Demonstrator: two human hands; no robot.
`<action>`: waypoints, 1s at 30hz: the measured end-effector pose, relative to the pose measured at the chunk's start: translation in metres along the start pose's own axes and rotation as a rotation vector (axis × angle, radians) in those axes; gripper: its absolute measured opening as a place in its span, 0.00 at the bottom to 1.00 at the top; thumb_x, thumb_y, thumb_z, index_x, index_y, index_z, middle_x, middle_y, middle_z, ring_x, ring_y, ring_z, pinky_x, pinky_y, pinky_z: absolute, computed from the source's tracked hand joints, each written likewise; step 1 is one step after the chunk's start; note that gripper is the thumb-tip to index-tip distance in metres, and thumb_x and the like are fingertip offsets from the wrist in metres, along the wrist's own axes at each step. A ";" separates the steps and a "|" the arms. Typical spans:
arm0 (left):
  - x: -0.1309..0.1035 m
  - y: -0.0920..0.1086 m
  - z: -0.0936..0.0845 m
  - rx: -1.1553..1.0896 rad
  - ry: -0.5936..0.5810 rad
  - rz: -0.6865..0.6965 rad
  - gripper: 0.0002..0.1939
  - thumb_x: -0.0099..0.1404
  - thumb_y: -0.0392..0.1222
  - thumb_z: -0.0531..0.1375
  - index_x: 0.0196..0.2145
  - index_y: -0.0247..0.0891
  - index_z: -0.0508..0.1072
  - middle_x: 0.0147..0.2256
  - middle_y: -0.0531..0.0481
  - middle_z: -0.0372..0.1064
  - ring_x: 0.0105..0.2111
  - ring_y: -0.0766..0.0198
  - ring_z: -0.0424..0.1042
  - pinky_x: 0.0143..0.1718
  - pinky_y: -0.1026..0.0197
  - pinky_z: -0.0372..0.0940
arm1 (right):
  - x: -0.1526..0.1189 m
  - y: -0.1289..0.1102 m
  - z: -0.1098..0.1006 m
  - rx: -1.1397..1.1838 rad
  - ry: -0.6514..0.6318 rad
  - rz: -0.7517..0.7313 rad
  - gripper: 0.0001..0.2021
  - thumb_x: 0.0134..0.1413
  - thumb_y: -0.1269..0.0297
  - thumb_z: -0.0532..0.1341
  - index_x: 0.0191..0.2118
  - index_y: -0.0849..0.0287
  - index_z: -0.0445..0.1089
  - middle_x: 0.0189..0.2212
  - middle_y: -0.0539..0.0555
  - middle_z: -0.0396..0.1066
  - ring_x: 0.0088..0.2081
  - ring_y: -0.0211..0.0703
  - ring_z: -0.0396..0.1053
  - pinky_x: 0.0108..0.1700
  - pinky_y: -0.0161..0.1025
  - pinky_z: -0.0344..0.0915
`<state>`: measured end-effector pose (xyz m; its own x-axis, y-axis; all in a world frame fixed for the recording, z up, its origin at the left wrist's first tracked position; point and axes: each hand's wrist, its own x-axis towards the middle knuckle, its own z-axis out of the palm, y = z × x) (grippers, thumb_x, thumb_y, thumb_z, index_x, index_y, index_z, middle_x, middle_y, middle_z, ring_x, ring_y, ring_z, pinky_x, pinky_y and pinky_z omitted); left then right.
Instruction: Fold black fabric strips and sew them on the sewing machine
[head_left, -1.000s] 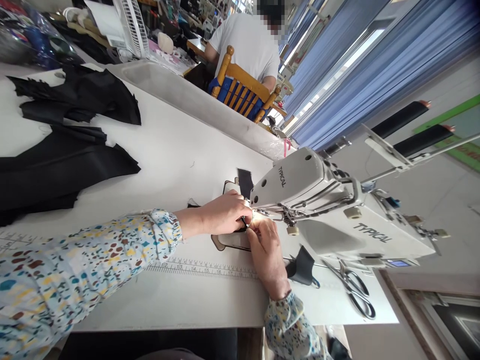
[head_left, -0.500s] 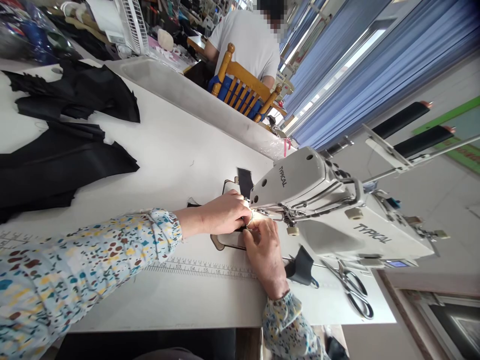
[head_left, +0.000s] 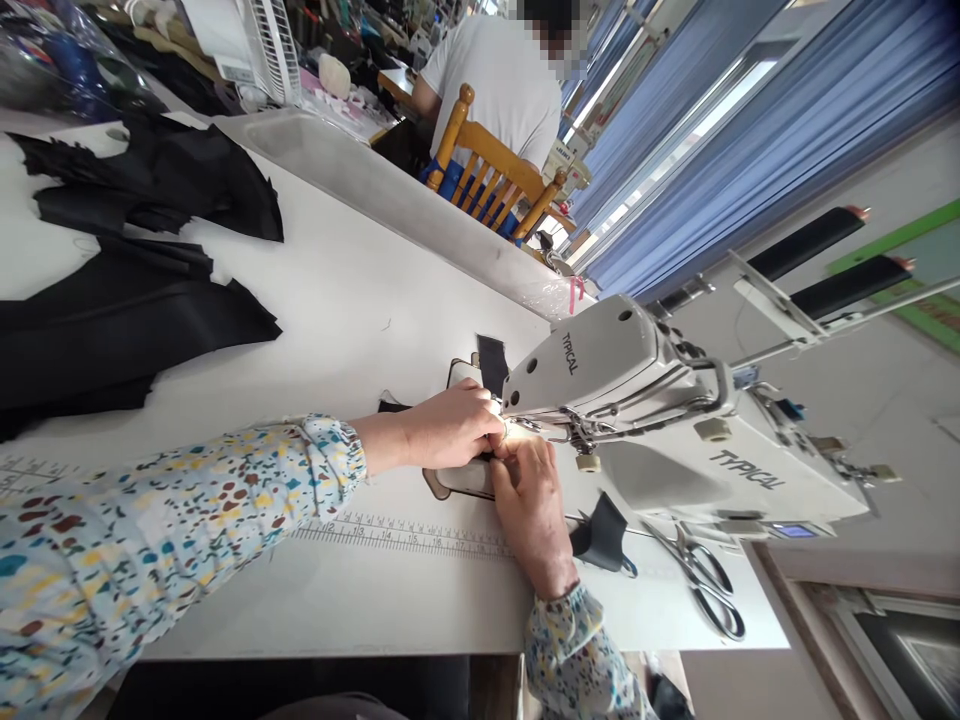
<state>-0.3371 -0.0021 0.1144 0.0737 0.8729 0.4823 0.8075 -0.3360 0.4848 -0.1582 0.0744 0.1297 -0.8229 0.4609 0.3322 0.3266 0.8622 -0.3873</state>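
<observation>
Both hands meet at the needle area of a white sewing machine. My left hand has its fingers closed on a small piece of black fabric, part of which sticks out beyond the knuckles. Close beside it, my right hand is curled, thumb and fingers pressed together at the same spot. The fingertips and the needle largely hide the cloth between them. Under the hands lies the machine's metal bed plate.
Large black fabric pieces lie at the left. Scissors and a black scrap rest right of my right hand. A printed ruler runs along the table. Beyond, a person sits on a wooden chair.
Both hands stay at the needle area, with hardly any movement of the fingers. The whole view has shifted very slightly.
</observation>
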 end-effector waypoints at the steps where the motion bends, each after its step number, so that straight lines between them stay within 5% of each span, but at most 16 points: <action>1: 0.000 0.000 0.000 0.001 -0.001 0.002 0.13 0.65 0.26 0.59 0.32 0.41 0.79 0.28 0.52 0.73 0.37 0.59 0.68 0.49 0.53 0.57 | 0.000 0.000 0.000 0.002 0.000 0.001 0.08 0.60 0.75 0.55 0.37 0.53 0.62 0.36 0.53 0.67 0.43 0.50 0.61 0.46 0.48 0.62; 30: 0.000 -0.001 0.002 -0.004 0.030 0.014 0.10 0.63 0.27 0.63 0.32 0.40 0.80 0.30 0.51 0.73 0.37 0.59 0.68 0.50 0.53 0.58 | -0.002 0.004 -0.002 0.075 -0.024 0.046 0.06 0.62 0.71 0.56 0.35 0.54 0.64 0.35 0.52 0.67 0.42 0.49 0.61 0.45 0.47 0.62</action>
<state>-0.3366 -0.0010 0.1126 0.0672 0.8572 0.5106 0.8040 -0.3495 0.4810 -0.1543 0.0769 0.1291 -0.8193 0.4934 0.2921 0.3291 0.8218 -0.4650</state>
